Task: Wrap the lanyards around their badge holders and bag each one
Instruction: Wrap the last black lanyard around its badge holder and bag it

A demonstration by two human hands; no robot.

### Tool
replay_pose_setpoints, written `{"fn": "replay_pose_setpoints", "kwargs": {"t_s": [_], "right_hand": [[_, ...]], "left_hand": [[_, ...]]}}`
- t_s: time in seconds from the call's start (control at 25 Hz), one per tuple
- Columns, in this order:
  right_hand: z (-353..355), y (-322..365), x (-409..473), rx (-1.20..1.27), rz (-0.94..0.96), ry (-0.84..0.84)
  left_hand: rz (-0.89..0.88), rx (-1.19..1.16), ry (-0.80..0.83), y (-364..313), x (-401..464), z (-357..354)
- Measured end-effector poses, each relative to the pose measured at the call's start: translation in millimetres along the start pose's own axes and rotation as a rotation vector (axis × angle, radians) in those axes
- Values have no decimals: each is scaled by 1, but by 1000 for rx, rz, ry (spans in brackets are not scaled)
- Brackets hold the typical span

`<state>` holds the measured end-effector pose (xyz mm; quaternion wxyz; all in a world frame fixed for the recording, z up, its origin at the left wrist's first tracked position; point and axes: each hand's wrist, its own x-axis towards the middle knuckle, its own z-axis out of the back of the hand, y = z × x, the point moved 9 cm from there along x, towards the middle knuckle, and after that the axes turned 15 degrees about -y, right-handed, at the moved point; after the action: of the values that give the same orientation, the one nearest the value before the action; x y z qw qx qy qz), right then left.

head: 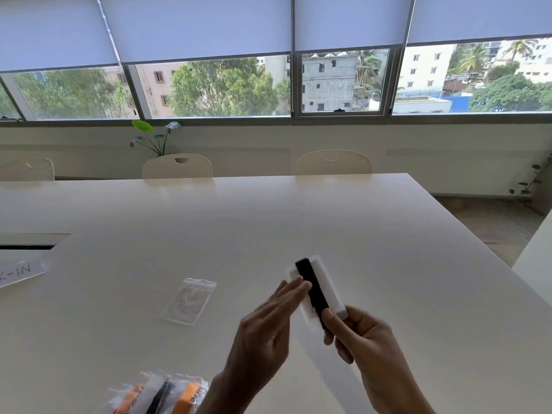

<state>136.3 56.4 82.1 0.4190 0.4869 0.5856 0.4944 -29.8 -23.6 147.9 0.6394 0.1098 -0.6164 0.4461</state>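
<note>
- Bagged sets (161,397): at the near table edge, left of the forearms, lie overlapping clear glossy plastic bags; orange and black flat straps and white holders show through the film.
- Right hand (363,339): raised above the table, fingers curled behind the near end of the holder and thumb pressed on its front, so the holder is clamped between them.
- Left hand (268,318): raised beside the right, fingers straight and held together, their tips touching the left edge of the holder; it clasps nothing.
- Holder (328,286): a white, smooth, rounded-corner rectangle, held in the air over the table and tilted with its far end leaning left.
- Lanyard (312,289): a flat black woven strap wound lengthwise round the holder, lying as one dark band down its middle; a small metal fitting shows near the thumb.
- Bag (189,301): one flat, clear, rectangular zip bag lying on the table left of the hands, well apart from them, with a ridged seal strip along its far end.
- Table (209,222): a broad, smooth, off-white top with a soft sheen; a dark rectangular slot sits at its left.
- Label (18,274): a white slip under clear film at the far left, lettering partly cut off.
- Chairs (177,166): cream, perforated, rounded backs behind the far table edge.
- Plant (152,137): thin stems with broad leaves below the window.
</note>
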Motion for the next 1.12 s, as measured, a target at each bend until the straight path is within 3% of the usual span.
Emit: {"fn": "replay_pose_setpoints", "kwargs": {"t_s": [0.12, 0.28, 0.48, 0.68, 0.92, 1.12], "right_hand": [[5, -5, 2, -68, 9, -46], [4, -11, 2, -94, -5, -67], [3, -18, 4, -132, -16, -92], [7, -13, 6, -177, 6, -108], [11, -12, 8, -195, -3, -111], [9, -12, 9, -200, 3, -114]], "left_hand": [[200, 169, -86, 50, 11, 30], [679, 419, 31, 162, 2, 68], [752, 837, 160, 243, -9, 113], [996, 1063, 385, 292, -46, 131], [1028, 1159, 402, 305, -52, 136], [1100, 944, 283, 321, -61, 141]]}}
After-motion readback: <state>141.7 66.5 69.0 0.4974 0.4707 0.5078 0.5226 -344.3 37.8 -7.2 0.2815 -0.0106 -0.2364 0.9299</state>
